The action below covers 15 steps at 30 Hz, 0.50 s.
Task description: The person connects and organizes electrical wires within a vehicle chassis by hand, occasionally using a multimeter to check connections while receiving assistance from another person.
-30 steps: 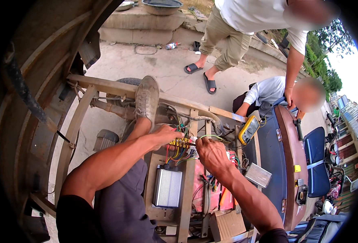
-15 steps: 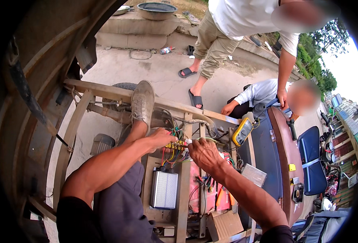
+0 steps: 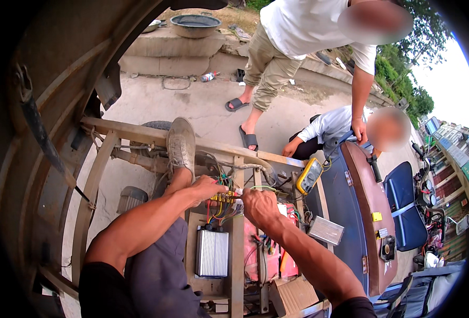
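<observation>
My left hand [image 3: 205,190] is closed at one end of a small yellow-and-dark wire connector block [image 3: 223,197], its fingertips along the upper edge. At the other end my right hand [image 3: 261,205] is closed in a fist, knuckles up; what its fingers grip is hidden. A small pale piece shows between the two hands. Thin coloured wires [image 3: 217,213] run from the block down to a silver finned controller box [image 3: 212,253]. More wires bunch up behind my hands. My shoe [image 3: 181,144] rests on the metal frame [image 3: 213,144].
A yellow multimeter [image 3: 310,176] leans on the frame at right. Red batteries [image 3: 253,249], cardboard [image 3: 293,295] and a second finned box [image 3: 325,231] lie nearby. One person [image 3: 293,26] stands beyond; another [image 3: 332,127] crouches by the brown seat [image 3: 369,212]. A metal panel [image 3: 49,132] rises at left.
The whole view has shifted slightly. My right hand has rolled into a tighter fist beside the connector block, while my left hand stays at its end.
</observation>
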Each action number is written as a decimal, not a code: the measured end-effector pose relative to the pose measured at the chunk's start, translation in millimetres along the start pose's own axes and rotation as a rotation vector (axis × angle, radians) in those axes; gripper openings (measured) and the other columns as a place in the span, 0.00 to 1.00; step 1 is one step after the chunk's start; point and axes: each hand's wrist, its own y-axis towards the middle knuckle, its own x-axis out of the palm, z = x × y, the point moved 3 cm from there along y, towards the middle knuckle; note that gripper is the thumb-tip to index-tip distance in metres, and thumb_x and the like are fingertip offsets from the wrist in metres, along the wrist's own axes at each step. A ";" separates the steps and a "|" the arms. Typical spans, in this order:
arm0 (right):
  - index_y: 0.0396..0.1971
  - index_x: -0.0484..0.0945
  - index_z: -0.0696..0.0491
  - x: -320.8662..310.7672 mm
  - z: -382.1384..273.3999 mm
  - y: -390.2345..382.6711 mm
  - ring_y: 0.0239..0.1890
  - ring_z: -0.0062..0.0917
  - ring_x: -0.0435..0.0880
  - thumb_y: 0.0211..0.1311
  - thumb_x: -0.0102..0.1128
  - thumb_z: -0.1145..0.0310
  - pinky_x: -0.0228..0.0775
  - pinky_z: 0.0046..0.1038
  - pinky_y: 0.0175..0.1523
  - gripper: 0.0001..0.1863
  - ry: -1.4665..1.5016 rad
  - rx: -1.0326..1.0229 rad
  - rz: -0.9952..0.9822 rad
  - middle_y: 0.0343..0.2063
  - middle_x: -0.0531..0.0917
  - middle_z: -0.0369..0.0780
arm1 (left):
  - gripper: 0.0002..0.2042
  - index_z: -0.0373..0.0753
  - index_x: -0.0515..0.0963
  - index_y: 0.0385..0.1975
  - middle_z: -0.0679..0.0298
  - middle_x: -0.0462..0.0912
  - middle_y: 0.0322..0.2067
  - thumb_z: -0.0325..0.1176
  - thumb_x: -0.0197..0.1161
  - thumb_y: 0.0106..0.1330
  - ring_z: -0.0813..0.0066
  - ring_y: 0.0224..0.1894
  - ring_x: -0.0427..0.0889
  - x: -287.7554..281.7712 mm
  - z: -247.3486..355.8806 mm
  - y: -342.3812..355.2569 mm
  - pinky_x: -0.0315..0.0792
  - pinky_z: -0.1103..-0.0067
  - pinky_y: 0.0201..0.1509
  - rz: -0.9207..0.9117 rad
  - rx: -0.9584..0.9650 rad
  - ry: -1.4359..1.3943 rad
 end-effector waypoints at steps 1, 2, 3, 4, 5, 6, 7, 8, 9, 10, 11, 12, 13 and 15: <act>0.37 0.77 0.56 1.5 0.5 2.0 0.31 0.42 0.86 0.58 0.54 0.69 0.77 0.42 0.38 0.10 0.050 0.113 -0.003 0.24 0.84 0.48 | 0.09 0.35 0.82 0.29 0.68 0.79 0.30 0.35 0.68 0.63 0.80 0.29 0.78 0.3 -0.3 0.8 0.81 0.79 0.28 0.014 -0.007 0.012; 0.37 0.77 0.56 1.3 -1.7 4.2 0.31 0.42 0.86 0.58 0.54 0.69 0.77 0.42 0.38 0.10 0.049 0.114 -0.001 0.24 0.84 0.48 | 0.10 0.34 0.83 0.30 0.68 0.79 0.30 0.36 0.69 0.62 0.80 0.29 0.78 0.4 -1.1 2.0 0.81 0.79 0.28 0.029 -0.014 0.024; 0.37 0.77 0.57 -0.2 -3.2 6.8 0.32 0.43 0.86 0.58 0.54 0.69 0.77 0.42 0.38 0.10 0.075 0.129 0.009 0.25 0.84 0.49 | 0.10 0.34 0.83 0.31 0.68 0.79 0.30 0.35 0.70 0.62 0.78 0.29 0.78 -0.2 -3.3 5.7 0.81 0.77 0.29 0.056 0.009 0.056; 0.37 0.77 0.58 -1.9 -3.2 7.9 0.33 0.43 0.86 0.58 0.54 0.68 0.77 0.42 0.38 0.10 0.101 0.148 0.018 0.25 0.84 0.49 | 0.10 0.34 0.83 0.31 0.68 0.79 0.30 0.35 0.70 0.62 0.78 0.29 0.78 1.1 -1.2 4.8 0.81 0.77 0.29 0.052 0.012 0.058; 0.37 0.77 0.58 -2.3 -1.4 8.1 0.33 0.43 0.86 0.58 0.54 0.68 0.77 0.42 0.38 0.10 0.099 0.153 0.020 0.25 0.84 0.49 | 0.09 0.34 0.83 0.32 0.68 0.80 0.30 0.35 0.70 0.62 0.77 0.30 0.79 2.2 1.2 2.8 0.82 0.76 0.30 0.054 0.009 0.063; 0.38 0.77 0.57 -3.1 -2.3 8.7 0.34 0.44 0.86 0.59 0.54 0.69 0.78 0.44 0.38 0.10 0.044 0.040 0.057 0.26 0.84 0.49 | 0.09 0.34 0.83 0.33 0.67 0.81 0.30 0.34 0.70 0.62 0.76 0.30 0.80 3.5 4.4 -0.2 0.82 0.75 0.30 0.056 0.006 0.068; 0.39 0.77 0.57 -2.0 -3.3 7.9 0.35 0.44 0.86 0.59 0.54 0.69 0.78 0.45 0.38 0.10 -0.011 -0.073 0.090 0.27 0.83 0.48 | 0.09 0.34 0.83 0.33 0.67 0.81 0.30 0.34 0.70 0.62 0.76 0.30 0.80 6.9 11.1 -7.4 0.82 0.75 0.30 0.048 0.006 0.069; 0.40 0.77 0.57 -3.3 -7.9 5.0 0.36 0.44 0.86 0.60 0.54 0.70 0.78 0.47 0.37 0.10 -0.061 -0.187 0.116 0.28 0.83 0.48 | 0.09 0.35 0.83 0.34 0.67 0.81 0.31 0.34 0.69 0.62 0.76 0.31 0.81 9.6 20.4 -17.9 0.83 0.75 0.31 0.078 0.030 0.129; 0.36 0.78 0.56 -4.2 -11.4 2.3 0.39 0.40 0.86 0.60 0.53 0.72 0.77 0.44 0.39 0.07 -0.151 -0.205 0.147 0.29 0.82 0.46 | 0.08 0.35 0.83 0.34 0.66 0.82 0.31 0.33 0.69 0.62 0.75 0.31 0.82 10.6 26.7 -21.8 0.83 0.75 0.32 0.108 0.055 0.190; 0.36 0.78 0.56 -8.0 -18.5 4.3 0.39 0.40 0.86 0.60 0.53 0.72 0.77 0.44 0.39 0.07 -0.134 -0.216 0.139 0.29 0.82 0.46 | 0.08 0.35 0.83 0.34 0.66 0.82 0.31 0.33 0.69 0.62 0.75 0.31 0.82 4.4 21.5 -20.7 0.83 0.75 0.32 0.116 0.034 0.188; 0.34 0.79 0.56 -11.3 -23.0 5.1 0.40 0.38 0.86 0.60 0.54 0.72 0.76 0.41 0.41 0.07 -0.249 -0.276 0.103 0.29 0.83 0.45 | 0.08 0.35 0.83 0.35 0.65 0.82 0.32 0.33 0.69 0.62 0.75 0.32 0.82 3.4 14.9 -14.5 0.83 0.74 0.33 0.094 0.025 0.131; 0.32 0.80 0.55 -11.2 -27.4 5.3 0.40 0.37 0.85 0.60 0.54 0.71 0.75 0.39 0.43 0.06 -0.363 -0.339 0.068 0.29 0.83 0.44 | 0.08 0.35 0.83 0.35 0.65 0.82 0.33 0.33 0.69 0.62 0.75 0.33 0.82 2.5 8.5 -10.4 0.84 0.74 0.33 0.075 0.015 0.074; 0.28 0.81 0.54 -16.2 -26.9 7.0 0.37 0.36 0.86 0.60 0.55 0.69 0.72 0.35 0.49 0.07 -0.402 -0.331 0.077 0.26 0.83 0.45 | 0.09 0.34 0.83 0.35 0.64 0.82 0.34 0.33 0.69 0.62 0.74 0.35 0.82 2.1 14.6 -11.5 0.84 0.74 0.34 0.057 0.005 0.088; 0.27 0.82 0.55 -18.5 -19.2 11.4 0.35 0.37 0.86 0.59 0.56 0.68 0.73 0.36 0.47 0.09 -0.250 -0.239 0.007 0.25 0.84 0.46 | 0.10 0.33 0.81 0.35 0.65 0.80 0.34 0.34 0.69 0.63 0.76 0.34 0.81 4.7 9.8 -9.9 0.83 0.76 0.32 0.052 0.014 0.105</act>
